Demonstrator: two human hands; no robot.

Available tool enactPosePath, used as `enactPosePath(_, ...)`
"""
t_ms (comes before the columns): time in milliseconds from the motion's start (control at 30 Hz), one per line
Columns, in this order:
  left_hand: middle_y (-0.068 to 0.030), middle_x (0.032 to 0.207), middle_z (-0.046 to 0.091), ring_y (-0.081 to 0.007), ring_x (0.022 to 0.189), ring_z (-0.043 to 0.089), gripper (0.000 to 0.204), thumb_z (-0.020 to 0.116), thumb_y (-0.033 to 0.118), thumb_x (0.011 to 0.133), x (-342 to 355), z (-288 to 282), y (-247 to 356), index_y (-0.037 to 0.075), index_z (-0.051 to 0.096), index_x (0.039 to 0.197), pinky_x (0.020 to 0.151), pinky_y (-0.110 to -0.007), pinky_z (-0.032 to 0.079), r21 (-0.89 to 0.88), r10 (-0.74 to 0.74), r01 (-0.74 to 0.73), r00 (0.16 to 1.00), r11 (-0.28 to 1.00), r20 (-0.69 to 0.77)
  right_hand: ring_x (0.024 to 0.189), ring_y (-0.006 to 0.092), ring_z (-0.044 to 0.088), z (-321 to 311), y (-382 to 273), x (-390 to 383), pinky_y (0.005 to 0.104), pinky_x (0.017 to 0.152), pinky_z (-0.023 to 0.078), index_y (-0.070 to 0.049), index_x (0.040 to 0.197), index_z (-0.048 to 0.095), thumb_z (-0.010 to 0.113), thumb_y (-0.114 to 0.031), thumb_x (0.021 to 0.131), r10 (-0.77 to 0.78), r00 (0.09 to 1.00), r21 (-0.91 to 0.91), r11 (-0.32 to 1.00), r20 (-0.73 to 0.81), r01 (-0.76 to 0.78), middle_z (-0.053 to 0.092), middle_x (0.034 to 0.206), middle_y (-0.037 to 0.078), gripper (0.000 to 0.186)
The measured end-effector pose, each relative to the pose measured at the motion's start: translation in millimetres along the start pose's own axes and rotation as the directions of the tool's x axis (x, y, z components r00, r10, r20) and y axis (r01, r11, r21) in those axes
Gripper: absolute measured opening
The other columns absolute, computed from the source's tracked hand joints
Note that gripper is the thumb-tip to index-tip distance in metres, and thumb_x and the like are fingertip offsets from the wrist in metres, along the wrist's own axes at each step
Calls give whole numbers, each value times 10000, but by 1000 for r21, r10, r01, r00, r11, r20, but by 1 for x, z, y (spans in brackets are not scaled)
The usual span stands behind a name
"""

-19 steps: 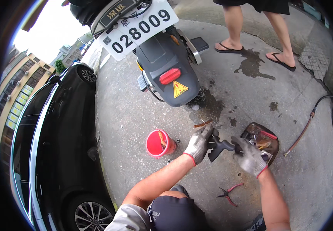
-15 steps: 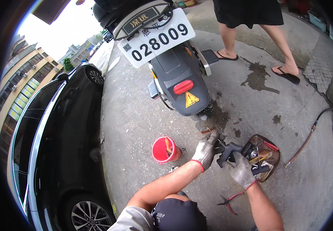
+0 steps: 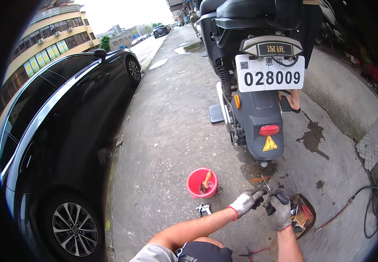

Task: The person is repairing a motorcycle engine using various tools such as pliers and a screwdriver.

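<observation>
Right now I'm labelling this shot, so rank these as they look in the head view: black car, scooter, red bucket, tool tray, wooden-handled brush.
1. Black car
2. Scooter
3. Red bucket and tool tray: too alike to rank, as the right hand partly hides the tray
4. Wooden-handled brush

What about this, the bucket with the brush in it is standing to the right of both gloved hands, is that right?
Not quite: the bucket with the brush in it stands to the left, not the right, of both the gloved left hand and right hand, as the head view shows.
</observation>
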State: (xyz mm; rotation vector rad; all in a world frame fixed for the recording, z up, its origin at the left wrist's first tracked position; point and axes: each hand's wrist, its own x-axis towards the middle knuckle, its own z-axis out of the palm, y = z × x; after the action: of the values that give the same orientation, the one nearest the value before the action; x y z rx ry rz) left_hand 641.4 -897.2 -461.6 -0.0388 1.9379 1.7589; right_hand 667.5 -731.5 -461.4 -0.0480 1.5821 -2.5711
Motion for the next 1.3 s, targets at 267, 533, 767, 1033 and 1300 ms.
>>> enactPosePath(267,7,830,560,-79,699,498,339,469,301,1004,-7,-57,3,68,608,1207,613,-236,432,90,-132,130,991,987,20,602,136,542,22,-15,25,274,586,468,-36,900,606,632,-97,827,69,992,78,994,104,-77,560,684,34,99)
enactPosePath(533,-10,1008,636,-95,868,572,316,508,252,975,0,-91,59,66,617,1206,736,-248,473,163,-99,117,988,980,-116,626,108,557,22,-49,16,247,595,459,-39,904,638,664,-111,821,96,973,90,989,208,-117,592,713,19,114)
enactPosePath(767,-45,1079,669,-144,950,610,331,514,260,957,6,-67,102,66,639,1194,846,-286,491,612,-120,190,981,767,-154,642,77,553,-6,-80,-4,223,595,450,-47,927,642,698,-135,831,70,968,210,970,240,-122,595,729,-2,142)
enactPosePath(1033,-60,1033,670,-136,910,625,313,515,205,953,9,-42,110,70,619,1215,807,-291,509,669,-285,326,942,668,-175,634,88,548,-53,-95,-15,234,581,451,-38,936,643,661,-76,843,5,978,274,960,211,-64,588,715,12,102)
enactPosePath(1300,-110,1202,634,-270,1065,608,355,520,313,940,-7,19,146,88,622,1195,947,-350,452,977,-285,38,958,211,24,641,82,547,-81,-115,-5,227,586,445,-44,926,636,678,-105,840,-26,981,316,948,194,-37,587,721,5,114)
